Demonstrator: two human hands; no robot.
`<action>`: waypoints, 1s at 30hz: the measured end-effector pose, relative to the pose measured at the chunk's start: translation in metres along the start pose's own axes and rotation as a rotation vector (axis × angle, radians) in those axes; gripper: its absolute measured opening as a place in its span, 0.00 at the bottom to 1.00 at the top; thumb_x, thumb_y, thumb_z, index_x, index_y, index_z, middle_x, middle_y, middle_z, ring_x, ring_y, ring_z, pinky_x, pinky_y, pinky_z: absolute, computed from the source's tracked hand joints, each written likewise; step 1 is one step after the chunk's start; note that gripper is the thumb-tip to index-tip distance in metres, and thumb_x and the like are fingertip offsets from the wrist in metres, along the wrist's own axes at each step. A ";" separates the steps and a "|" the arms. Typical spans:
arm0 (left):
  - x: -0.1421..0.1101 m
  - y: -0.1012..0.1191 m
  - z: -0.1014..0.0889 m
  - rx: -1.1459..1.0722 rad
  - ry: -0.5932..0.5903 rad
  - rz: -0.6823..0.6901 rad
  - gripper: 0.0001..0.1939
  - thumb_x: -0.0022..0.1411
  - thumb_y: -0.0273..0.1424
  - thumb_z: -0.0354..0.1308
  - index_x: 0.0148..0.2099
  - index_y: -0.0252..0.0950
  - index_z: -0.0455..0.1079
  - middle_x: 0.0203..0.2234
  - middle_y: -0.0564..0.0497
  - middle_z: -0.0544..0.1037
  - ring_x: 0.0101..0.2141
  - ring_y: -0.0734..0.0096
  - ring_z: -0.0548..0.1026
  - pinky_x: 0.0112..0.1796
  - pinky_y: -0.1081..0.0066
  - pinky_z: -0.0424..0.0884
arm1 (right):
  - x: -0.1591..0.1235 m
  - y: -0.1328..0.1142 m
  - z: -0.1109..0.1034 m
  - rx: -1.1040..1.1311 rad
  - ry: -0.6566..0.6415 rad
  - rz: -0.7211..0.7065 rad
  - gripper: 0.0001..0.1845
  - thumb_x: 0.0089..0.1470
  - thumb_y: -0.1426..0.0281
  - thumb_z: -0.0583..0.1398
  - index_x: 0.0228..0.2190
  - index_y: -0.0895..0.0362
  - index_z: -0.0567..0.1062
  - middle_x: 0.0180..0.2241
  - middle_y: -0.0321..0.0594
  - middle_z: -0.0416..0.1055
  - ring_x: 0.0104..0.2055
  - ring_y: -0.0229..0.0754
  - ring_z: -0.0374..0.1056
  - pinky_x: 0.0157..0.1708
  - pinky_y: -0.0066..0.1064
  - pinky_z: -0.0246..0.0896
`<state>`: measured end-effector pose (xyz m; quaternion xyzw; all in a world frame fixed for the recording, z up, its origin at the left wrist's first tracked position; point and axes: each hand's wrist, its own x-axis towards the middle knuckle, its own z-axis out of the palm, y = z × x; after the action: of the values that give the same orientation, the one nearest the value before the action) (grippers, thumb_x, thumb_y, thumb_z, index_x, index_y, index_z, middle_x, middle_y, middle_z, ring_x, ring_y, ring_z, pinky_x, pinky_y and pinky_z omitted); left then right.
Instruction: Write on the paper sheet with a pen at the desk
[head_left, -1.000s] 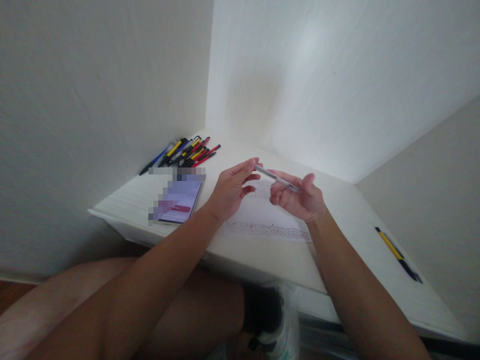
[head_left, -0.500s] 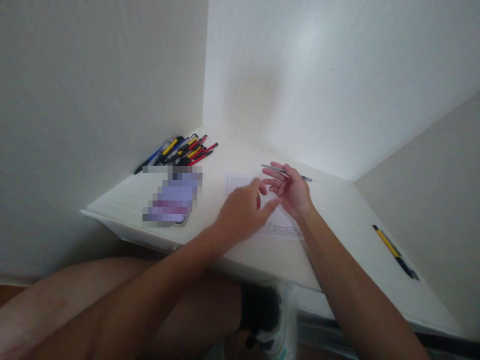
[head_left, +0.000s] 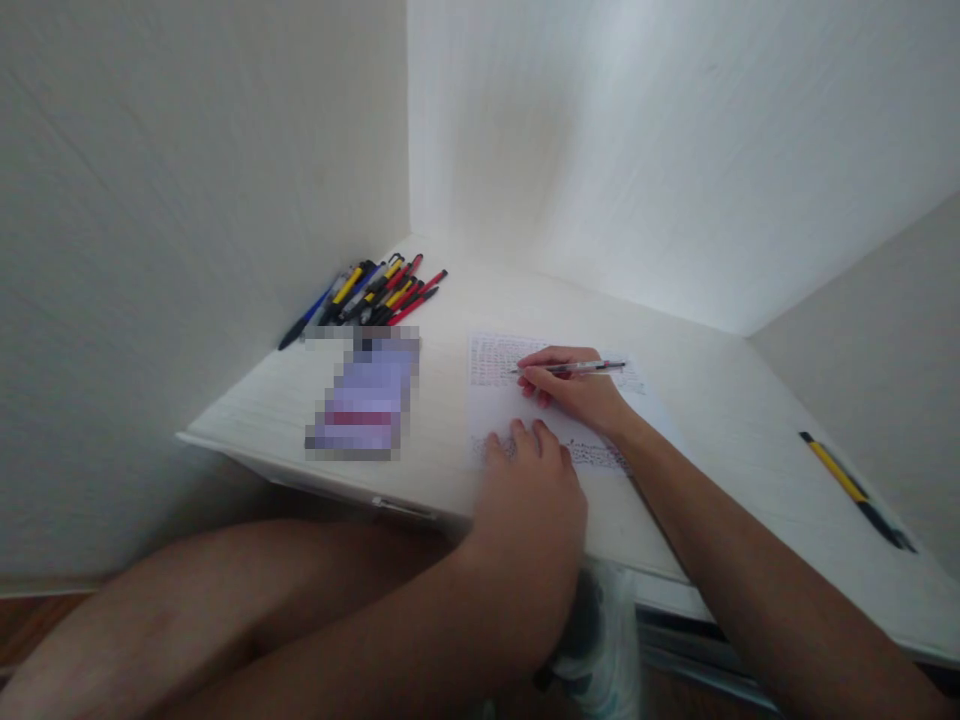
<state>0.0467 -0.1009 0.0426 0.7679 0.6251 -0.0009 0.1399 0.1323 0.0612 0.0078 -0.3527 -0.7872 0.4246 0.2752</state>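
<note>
A sheet of paper (head_left: 491,405) covered in part with handwriting lies on the white desk, with lines of writing along its far and near ends. My right hand (head_left: 577,390) rests on it, fingers closed around a slim pen (head_left: 592,367) whose tip points left at the upper lines. Whether the tip touches the paper I cannot tell. Over the near edge of the sheet, my left hand (head_left: 532,480) lies flat with its fingers spread, covering some of the lower writing.
To the left is a blurred-out phone (head_left: 364,395). A pile of pens (head_left: 375,290) in several colours lies behind it by the wall. A yellow and black pen (head_left: 847,480) lies at the desk's right side. White walls enclose the desk (head_left: 435,400).
My right hand has turned from palm-up and open-fingered to a writing grip on the pen, lower over the paper. My left hand has come nearer and flattened onto the sheet.
</note>
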 end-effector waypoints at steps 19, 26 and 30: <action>0.005 0.003 0.020 0.051 0.225 -0.052 0.21 0.65 0.29 0.57 0.60 0.37 0.73 0.58 0.34 0.72 0.55 0.42 0.70 0.50 0.49 0.69 | 0.000 -0.003 0.005 -0.162 0.017 -0.047 0.07 0.53 0.70 0.63 0.26 0.59 0.76 0.21 0.37 0.74 0.21 0.35 0.66 0.23 0.28 0.59; 0.010 0.005 0.022 0.085 0.224 -0.050 0.19 0.65 0.26 0.55 0.57 0.29 0.75 0.55 0.29 0.73 0.53 0.41 0.72 0.47 0.48 0.71 | 0.000 -0.004 0.005 -0.202 0.022 -0.076 0.07 0.53 0.70 0.62 0.25 0.59 0.77 0.22 0.38 0.75 0.23 0.35 0.67 0.23 0.28 0.59; 0.008 0.004 0.024 0.078 0.257 -0.047 0.20 0.64 0.28 0.58 0.57 0.35 0.75 0.53 0.33 0.76 0.53 0.44 0.72 0.47 0.49 0.71 | 0.000 -0.004 0.005 -0.210 0.012 -0.088 0.07 0.53 0.71 0.61 0.25 0.59 0.77 0.23 0.38 0.75 0.23 0.35 0.66 0.24 0.28 0.59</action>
<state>0.0566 -0.0997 0.0187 0.7518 0.6550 0.0698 0.0289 0.1280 0.0573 0.0088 -0.3471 -0.8405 0.3251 0.2598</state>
